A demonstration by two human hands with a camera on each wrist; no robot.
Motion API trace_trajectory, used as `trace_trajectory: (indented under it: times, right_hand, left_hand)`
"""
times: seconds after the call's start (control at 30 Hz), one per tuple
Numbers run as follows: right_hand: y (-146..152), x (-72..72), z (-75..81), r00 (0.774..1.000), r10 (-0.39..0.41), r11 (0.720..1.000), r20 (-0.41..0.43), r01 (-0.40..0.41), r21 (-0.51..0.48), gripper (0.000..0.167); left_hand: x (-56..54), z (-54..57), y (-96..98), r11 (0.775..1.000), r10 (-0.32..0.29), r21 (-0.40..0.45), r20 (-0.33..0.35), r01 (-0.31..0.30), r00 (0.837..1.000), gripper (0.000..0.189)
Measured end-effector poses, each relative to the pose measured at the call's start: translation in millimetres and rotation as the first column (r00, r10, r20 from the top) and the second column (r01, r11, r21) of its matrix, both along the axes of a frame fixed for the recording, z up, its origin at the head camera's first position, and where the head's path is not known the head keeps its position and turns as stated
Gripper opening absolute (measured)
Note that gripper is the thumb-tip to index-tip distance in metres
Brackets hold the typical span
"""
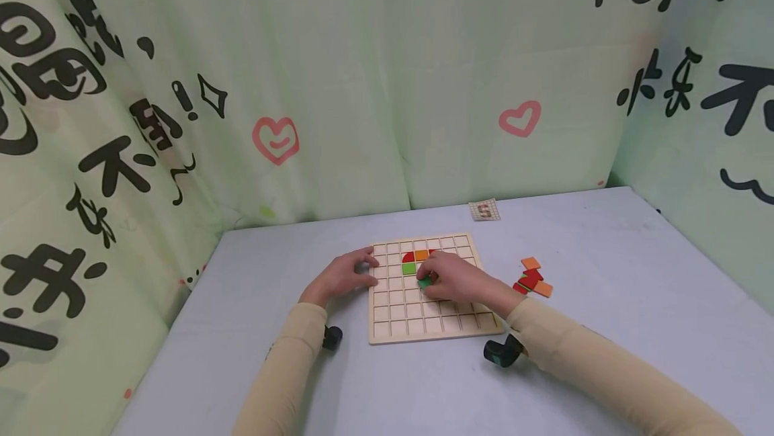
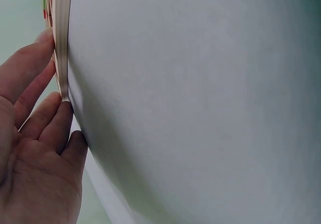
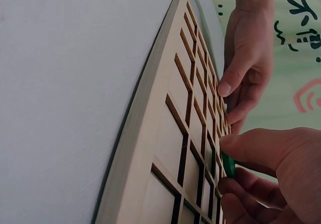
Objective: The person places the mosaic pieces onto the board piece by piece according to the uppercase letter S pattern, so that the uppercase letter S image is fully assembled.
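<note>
A square wooden grid board (image 1: 387, 315) lies on the table. My left hand (image 1: 346, 275) is at its left edge, thumb and fingers spread along the side and touching it, as the left wrist view (image 2: 45, 153) shows too. My right hand (image 1: 453, 278) pinches a small green tile (image 1: 424, 283) between thumb and fingers, low over the middle of the grid. In the right wrist view the tile (image 3: 228, 164) is mostly covered by the fingers. Set in the grid are a light green square tile (image 1: 409, 268), a red rounded tile (image 1: 408, 257) and an orange square tile (image 1: 421, 255).
Right of the board lies a loose pile of orange tiles (image 1: 543, 289) and red tiles (image 1: 532, 276), partly overlapping. A small printed card (image 1: 484, 210) is at the table's back edge. Pale green curtains (image 1: 387, 86) with black writing and pink hearts hang around the white-covered table (image 1: 387, 389).
</note>
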State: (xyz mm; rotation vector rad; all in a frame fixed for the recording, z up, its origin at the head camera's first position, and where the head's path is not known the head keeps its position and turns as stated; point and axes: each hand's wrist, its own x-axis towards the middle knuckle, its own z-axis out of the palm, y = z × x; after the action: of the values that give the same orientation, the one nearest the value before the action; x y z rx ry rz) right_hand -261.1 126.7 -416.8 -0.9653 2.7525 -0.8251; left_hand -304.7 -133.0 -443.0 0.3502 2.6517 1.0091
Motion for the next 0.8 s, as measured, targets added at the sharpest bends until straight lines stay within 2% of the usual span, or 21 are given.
trace_trajectory:
  times: [0.37, 0.8]
  right_hand:
    - [-8.2, -3.6, -1.4, 1.000, -0.024, 0.998, 0.015, 0.024, 0.054, 0.018]
    - [-12.1, -4.3, -2.2, 0.999, -0.032, 0.999, 0.011, 0.031, 0.044, 0.016]
  left_hand:
    - [2.0, 1.4, 0.3, 1.000, -0.003, 0.005, -0.005, 0.003, 1.000, 0.028]
    - [0.4, 1.1, -0.7, 1.000, -0.015, 0.004, -0.013, 0.015, 1.000, 0.029]
